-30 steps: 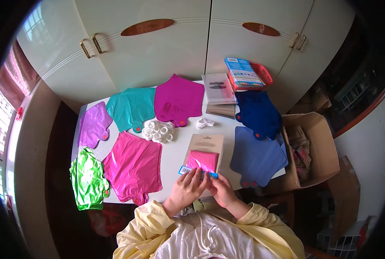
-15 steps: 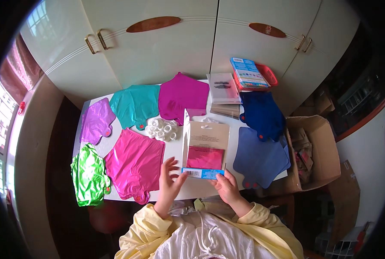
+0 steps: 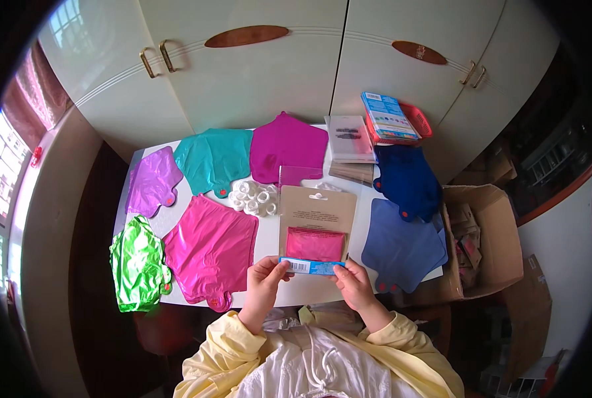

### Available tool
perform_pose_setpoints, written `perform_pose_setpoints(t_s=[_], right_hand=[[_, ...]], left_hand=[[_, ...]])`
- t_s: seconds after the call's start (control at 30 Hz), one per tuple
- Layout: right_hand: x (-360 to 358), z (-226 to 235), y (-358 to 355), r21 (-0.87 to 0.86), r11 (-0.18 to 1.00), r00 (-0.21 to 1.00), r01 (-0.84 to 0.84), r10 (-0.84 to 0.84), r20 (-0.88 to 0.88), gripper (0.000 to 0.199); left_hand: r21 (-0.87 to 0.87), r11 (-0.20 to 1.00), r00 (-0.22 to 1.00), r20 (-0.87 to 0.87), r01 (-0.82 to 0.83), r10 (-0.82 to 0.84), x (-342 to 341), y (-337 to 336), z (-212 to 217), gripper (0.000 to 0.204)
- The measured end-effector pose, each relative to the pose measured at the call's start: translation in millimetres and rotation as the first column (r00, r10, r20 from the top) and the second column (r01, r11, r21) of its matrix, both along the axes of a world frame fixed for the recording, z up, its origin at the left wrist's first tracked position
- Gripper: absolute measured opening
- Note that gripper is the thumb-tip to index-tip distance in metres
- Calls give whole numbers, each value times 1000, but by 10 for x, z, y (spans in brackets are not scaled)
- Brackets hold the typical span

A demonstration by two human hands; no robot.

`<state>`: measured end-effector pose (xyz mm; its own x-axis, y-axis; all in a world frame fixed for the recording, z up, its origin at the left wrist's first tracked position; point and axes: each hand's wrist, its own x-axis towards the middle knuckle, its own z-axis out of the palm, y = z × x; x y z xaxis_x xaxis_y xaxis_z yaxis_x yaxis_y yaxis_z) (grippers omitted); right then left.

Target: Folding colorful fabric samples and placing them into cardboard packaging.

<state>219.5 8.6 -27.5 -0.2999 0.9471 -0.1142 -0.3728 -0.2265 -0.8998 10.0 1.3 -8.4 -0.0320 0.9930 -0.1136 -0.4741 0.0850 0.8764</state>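
Over the front of the table I hold a clear plastic package [image 3: 318, 209] with a tan hang card, a folded pink foil piece [image 3: 314, 245] and a blue printed strip along its bottom. My left hand [image 3: 264, 284] pinches the lower left corner, thumb on top. At the lower right corner, my right hand [image 3: 356, 285] grips the same edge between thumb and fingers. The package's clear upper flap stands open above the card. A flat pink foil balloon [image 3: 211, 249] lies left of my left hand; blue-grey foil balloons [image 3: 402, 242] lie right of my right hand.
More flat foil balloons, green [image 3: 139, 265], lilac [image 3: 153, 180], teal [image 3: 214, 158], magenta [image 3: 288, 149] and navy [image 3: 407, 179], cover the white table. White ribbon rolls [image 3: 253, 199] sit mid-table. Behind are clear bags [image 3: 351, 138] and a red basket [image 3: 417, 123]. Right stands a cardboard box [image 3: 498, 232].
My left hand has closed from spread fingers onto the package's lower left corner. The clear flap has swung back from the left, and the right hand keeps its grip.
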Motion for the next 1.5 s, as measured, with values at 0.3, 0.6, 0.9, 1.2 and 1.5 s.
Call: perform_pose_setpoints(t_s=[0.3,0.6,0.9,1.2,1.5], right_hand=[[-151,242,55,150,981,992,122,-119,-31,17],[-224,303,46,237,950,967,205,-234,102,15],[-252,224,58,292,912,923,287,-344,170,17],[-262,172,57,295,893,900,340,-400,173,17],[-273,216,1,187,956,963,227,-249,105,14]], left_hand=[[91,994,997,-31,-68,71,20,-27,11,13],[34,987,987,-35,-158,159,71,-26,29,18],[69,983,985,40,-171,168,145,-29,-80,13],[18,1000,931,366,-4,-3,287,-62,60,16],[-26,996,956,280,-89,93,275,-45,-78,8]])
